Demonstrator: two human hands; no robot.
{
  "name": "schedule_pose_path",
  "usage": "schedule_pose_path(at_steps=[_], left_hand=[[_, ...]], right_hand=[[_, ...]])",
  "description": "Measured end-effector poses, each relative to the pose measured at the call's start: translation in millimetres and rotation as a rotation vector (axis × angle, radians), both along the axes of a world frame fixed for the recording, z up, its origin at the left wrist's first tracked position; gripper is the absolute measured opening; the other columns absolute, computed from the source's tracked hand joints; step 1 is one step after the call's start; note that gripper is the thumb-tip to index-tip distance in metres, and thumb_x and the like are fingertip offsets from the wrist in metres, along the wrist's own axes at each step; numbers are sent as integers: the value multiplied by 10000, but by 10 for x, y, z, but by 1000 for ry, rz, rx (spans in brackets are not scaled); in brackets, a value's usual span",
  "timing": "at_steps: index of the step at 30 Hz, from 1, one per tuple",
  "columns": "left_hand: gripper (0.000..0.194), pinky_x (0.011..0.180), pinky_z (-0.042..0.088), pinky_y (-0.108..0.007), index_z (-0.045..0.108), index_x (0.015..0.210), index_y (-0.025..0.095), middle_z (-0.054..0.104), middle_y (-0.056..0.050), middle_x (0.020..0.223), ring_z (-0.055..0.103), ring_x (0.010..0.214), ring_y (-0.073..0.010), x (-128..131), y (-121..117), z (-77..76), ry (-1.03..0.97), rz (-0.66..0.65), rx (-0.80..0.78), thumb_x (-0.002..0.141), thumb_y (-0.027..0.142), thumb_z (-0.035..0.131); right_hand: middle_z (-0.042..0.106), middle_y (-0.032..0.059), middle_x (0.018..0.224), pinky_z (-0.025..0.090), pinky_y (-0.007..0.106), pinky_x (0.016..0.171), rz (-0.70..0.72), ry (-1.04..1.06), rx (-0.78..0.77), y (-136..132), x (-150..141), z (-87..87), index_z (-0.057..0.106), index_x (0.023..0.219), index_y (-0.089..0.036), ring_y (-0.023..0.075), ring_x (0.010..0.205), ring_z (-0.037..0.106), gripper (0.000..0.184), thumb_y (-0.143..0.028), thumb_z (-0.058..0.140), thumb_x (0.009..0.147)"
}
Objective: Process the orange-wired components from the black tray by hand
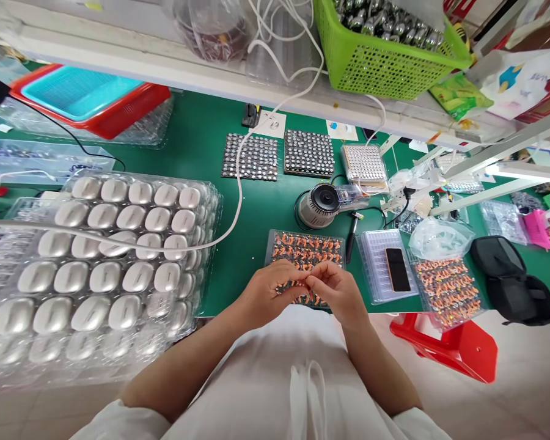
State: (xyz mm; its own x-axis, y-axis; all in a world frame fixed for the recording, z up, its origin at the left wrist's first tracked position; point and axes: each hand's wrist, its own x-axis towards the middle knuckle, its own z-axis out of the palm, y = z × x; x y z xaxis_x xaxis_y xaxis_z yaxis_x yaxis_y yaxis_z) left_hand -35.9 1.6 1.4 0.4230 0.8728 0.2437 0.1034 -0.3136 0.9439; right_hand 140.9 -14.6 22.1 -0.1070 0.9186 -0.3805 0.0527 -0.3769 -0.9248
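The left hand (pixel 266 294) and right hand (pixel 341 294) meet at the fingertips, fingers bent inward; whether either grips a small part there I cannot tell. Right beneath them on the desk (pixel 187 134), partly covered, lies a tray (pixel 271 245) whose visible rows are well filled with orange-and-black parts (pixel 308 244). Which are finished and which remain does not show. To the right, a second tray (pixel 449 328) holds similar parts; further left stand stacked trays of silvery-white cases (pixel 105 277).
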Motion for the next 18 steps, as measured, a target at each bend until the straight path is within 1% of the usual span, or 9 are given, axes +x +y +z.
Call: schedule_pose_path(at_steps=[4,6,8,10,12,15,18], left_hand=[[273,758,505,-316,676,1014,198,702,-55,855,617,820,-177,21,-24,25,-5,64,-43,750,240,729],[247,751,502,-307,677,992,196,699,-52,866,617,813,-173,42,-39,43,4,97,-98,754,245,724],[180,739,497,-296,678,969,190,695,-47,850,614,791,-163,65,-53,62,3,113,-156,795,237,679],[141,729,493,-288,682,958,186,692,-44,829,612,774,-156,80,-65,77,-24,114,-202,839,232,621],[154,721,494,-279,685,966,184,693,-45,831,616,771,-154,81,-75,82,-53,109,-251,867,235,579],[171,742,497,-272,680,990,195,697,-47,889,631,817,-160,60,-95,67,-42,128,-318,866,252,578],[217,729,502,-264,631,1055,212,686,-35,913,634,833,-161,41,-124,50,-14,165,-373,849,272,597]], right_hand=[[601,-21,672,453,249,548,-62,52,23,1,-32,-61,542,960,-206,138,614,580,312,-370,704,749],[599,-20,698,473,255,581,-90,95,39,-17,-63,-109,546,977,-218,145,655,594,307,-370,697,758],[614,-6,769,489,261,632,-106,155,65,-44,-89,-157,573,976,-229,147,714,602,253,-363,673,787],[622,9,853,494,267,669,-99,219,83,-68,-92,-196,605,994,-239,145,757,596,218,-359,645,817],[616,22,905,491,277,696,-84,259,103,-83,-61,-220,625,1036,-246,149,787,582,239,-366,631,829],[591,35,914,477,299,708,-71,244,160,-88,16,-219,637,1072,-249,166,801,552,299,-396,649,811],[573,47,934,465,312,702,-24,207,216,-89,56,-191,657,1026,-249,180,815,534,288,-400,682,783]])
